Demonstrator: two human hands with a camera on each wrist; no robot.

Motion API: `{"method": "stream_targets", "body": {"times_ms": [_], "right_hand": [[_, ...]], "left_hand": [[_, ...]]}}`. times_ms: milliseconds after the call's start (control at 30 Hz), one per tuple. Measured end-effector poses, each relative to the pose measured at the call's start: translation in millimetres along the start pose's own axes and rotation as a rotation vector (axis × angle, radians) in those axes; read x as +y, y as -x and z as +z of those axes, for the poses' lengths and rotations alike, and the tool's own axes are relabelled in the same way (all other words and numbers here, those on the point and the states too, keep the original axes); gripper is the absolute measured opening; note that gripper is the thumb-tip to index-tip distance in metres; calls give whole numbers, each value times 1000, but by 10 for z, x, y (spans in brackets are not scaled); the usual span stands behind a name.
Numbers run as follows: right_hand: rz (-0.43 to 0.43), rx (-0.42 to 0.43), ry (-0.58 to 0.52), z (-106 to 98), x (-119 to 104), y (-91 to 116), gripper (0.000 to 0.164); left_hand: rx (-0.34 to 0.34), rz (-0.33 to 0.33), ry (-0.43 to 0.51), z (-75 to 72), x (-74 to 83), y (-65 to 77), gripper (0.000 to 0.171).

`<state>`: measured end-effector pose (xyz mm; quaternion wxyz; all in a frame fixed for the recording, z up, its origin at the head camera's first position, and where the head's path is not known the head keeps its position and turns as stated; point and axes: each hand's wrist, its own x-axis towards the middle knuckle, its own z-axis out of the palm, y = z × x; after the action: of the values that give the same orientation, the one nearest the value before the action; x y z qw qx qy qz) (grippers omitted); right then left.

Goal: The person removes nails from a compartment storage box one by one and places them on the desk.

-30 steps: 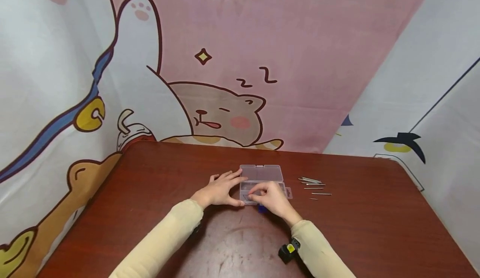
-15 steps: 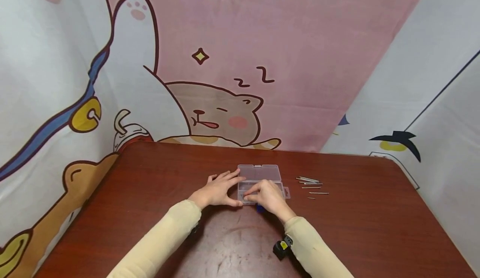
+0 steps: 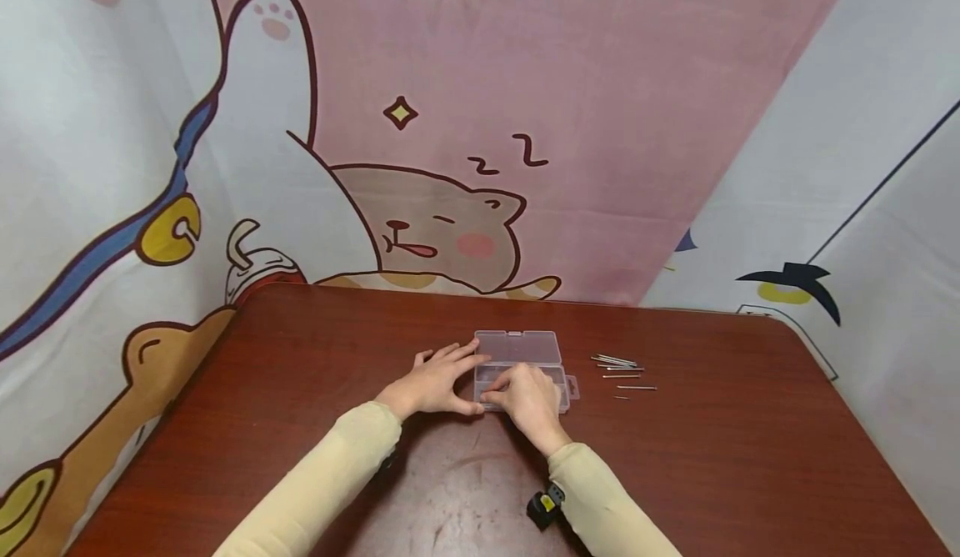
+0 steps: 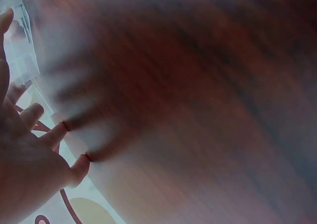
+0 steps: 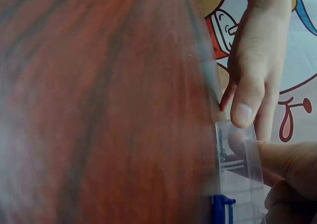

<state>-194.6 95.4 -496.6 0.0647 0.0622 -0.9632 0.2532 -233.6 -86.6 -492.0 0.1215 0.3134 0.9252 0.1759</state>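
A clear plastic divided box point(image 3: 555, 408) lies on the table with its lid point(image 3: 517, 346) folded back and a blue latch point(image 5: 219, 209) on its near side. My left hand point(image 3: 433, 380) spreads its fingers at the box's left end, thumb at the near corner, index finger reaching over the hinge line. Down in the left part of the box, my right hand point(image 3: 531, 397) pinches a thin metal nail with thumb and index finger; its fingertips show blurred through the wall. Several thin nails point(image 5: 233, 164) show through the clear wall in the right wrist view.
Right of the box, several loose nails point(image 3: 617, 360) lie in a loose group on the wooden table point(image 3: 712, 457). A longer nail point(image 3: 637, 388) and a tiny one point(image 3: 622, 398) lie nearer. A printed cloth point(image 3: 600, 123) hangs behind.
My right hand has moved a little left and lower into the box, taking the pinched nail down with it. My left hand stays at the box's left end.
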Motion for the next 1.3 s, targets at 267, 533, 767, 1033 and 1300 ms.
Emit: {"method": "stream_targets", "body": {"times_ms": [267,533,767,1033,1300], "right_hand": [[-17,46,43,53,-59,-21,11],[-28,46,59,38,-59,-27,12],[-53,25,-6,35,45,-24,10],[-60,-6,-168,23,158,-34,8],[-53,-12,-314,-4,174,-3,6]], "left_hand": [[14,0,-16,-28,-14,15,80],[10,7,-11,-20,-13,7,81],[5,2,-14,-18,-6,20,81],[1,-7,-8,-7,-4,14,81],[0,-3,-10,25,-12,6,81]]}}
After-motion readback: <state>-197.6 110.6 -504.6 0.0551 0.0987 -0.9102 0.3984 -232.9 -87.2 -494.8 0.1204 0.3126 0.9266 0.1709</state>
